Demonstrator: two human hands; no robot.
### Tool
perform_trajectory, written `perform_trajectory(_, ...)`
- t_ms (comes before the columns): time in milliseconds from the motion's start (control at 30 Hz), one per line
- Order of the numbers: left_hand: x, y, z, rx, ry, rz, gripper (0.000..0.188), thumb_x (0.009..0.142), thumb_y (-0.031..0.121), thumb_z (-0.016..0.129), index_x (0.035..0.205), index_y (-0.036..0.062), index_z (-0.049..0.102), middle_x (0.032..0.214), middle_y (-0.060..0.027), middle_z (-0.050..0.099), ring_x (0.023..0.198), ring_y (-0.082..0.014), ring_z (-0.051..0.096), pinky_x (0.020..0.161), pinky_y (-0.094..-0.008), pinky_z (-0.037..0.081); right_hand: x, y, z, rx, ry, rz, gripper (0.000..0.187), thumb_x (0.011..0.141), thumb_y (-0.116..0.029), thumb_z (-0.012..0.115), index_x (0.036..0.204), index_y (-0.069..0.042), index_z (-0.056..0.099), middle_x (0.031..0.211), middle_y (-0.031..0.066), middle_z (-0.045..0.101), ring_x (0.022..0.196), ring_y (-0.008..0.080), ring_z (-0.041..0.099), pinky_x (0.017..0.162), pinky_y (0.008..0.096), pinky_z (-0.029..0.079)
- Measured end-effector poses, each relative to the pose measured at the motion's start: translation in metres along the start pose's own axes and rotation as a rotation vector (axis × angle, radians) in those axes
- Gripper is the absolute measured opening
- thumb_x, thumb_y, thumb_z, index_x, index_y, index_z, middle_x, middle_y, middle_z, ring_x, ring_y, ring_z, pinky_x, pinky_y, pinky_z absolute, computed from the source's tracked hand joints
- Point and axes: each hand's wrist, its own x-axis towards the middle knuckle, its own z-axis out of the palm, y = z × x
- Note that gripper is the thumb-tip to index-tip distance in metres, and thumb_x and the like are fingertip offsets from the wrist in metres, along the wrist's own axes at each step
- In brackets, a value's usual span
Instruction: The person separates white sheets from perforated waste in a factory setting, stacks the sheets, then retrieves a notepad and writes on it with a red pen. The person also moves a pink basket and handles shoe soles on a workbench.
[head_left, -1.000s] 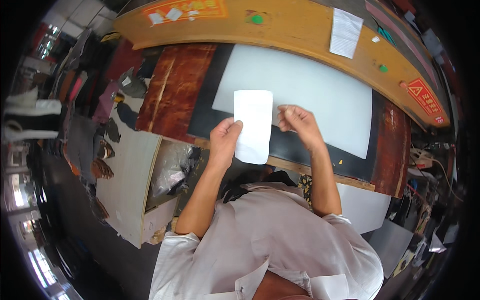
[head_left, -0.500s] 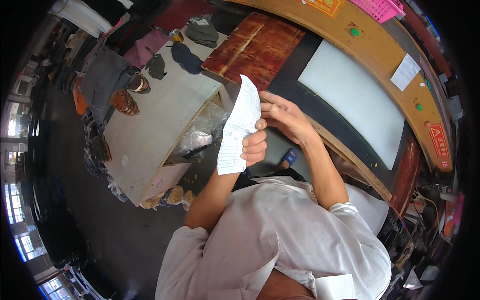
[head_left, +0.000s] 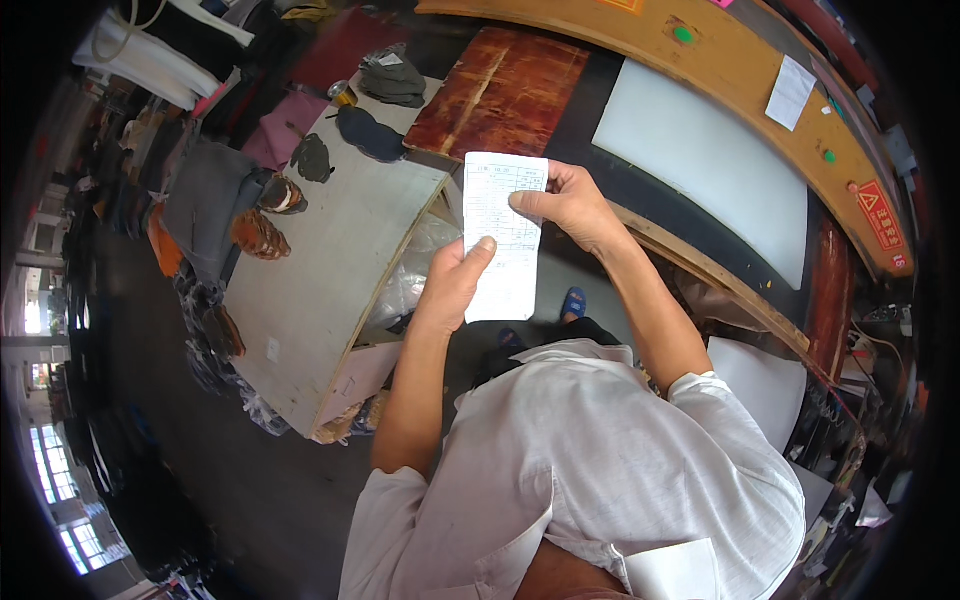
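Note:
A white printed paper sheet (head_left: 502, 280), long and narrow with a ruled table on it, is held upright in front of me, its printed face toward me. My left hand (head_left: 455, 280) grips its left edge, the thumb lying on the front and the fingers behind. At the upper right edge my right hand (head_left: 575, 208) pinches it, also thumb in front. The fingers behind the sheet are mostly hidden. Beyond the paper lies a worn red-brown board (head_left: 505, 90) at the end of the machine bed.
On the left, a pale worktable (head_left: 310, 270) carries dark cut pieces (head_left: 372, 135), bundled brown pieces (head_left: 262, 235), a grey cloth stack (head_left: 215, 205) and a tin (head_left: 342, 93). A yellow machine beam (head_left: 640, 45) with green buttons crosses the far right, behind a white board (head_left: 705, 160).
The paper has turned from a curled, slanted hold to flat and facing me. My right hand, loose beside it before, now grips its upper right edge; my left hand has moved to the left edge.

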Motion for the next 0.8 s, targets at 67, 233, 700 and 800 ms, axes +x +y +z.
perform_trajectory(67,0.002,-0.002,0.009,-0.071,0.025,-0.051,0.042,0.104,0.030,0.060,0.126,-0.0056,0.062,0.114,-0.0116,0.070,0.099,-0.0162,0.068,0.087,-0.0304,0.055,-0.003,0.003,-0.003,0.025,0.015,0.013,0.029,0.086,-0.006,0.076,0.113,0.003,0.071,0.102,0.0104,0.074,0.088,0.0149,0.069,0.083,0.0303,0.056)
perform_trajectory(233,0.010,-0.008,0.024,-0.159,-0.009,-0.086,0.042,0.105,0.030,0.060,0.126,-0.0060,0.061,0.115,-0.0125,0.070,0.099,-0.0168,0.068,0.087,-0.0311,0.055,-0.007,0.005,-0.022,0.057,0.031,0.044,0.028,0.088,-0.005,0.073,0.114,0.005,0.071,0.104,0.0119,0.075,0.091,0.0159,0.071,0.086,0.0314,0.057)
perform_trajectory(700,0.079,-0.016,0.108,-0.132,-0.062,-0.187,0.036,0.097,0.011,0.056,0.127,-0.0076,0.059,0.116,-0.0127,0.068,0.102,-0.0198,0.068,0.090,-0.0349,0.055,-0.014,-0.005,-0.132,0.211,0.087,0.002,0.028,0.090,-0.005,0.071,0.116,0.006,0.070,0.105,0.0131,0.075,0.093,0.0168,0.071,0.086,0.0314,0.057)
perform_trajectory(800,0.099,-0.020,0.137,-0.115,-0.078,-0.218,0.035,0.096,0.010,0.056,0.127,-0.0080,0.059,0.116,-0.0135,0.068,0.102,-0.0206,0.068,0.090,-0.0354,0.055,-0.020,-0.010,-0.165,0.238,0.122,-0.019,0.028,0.090,-0.005,0.070,0.116,0.006,0.070,0.105,0.0128,0.075,0.093,0.0166,0.071,0.086,0.0313,0.057)
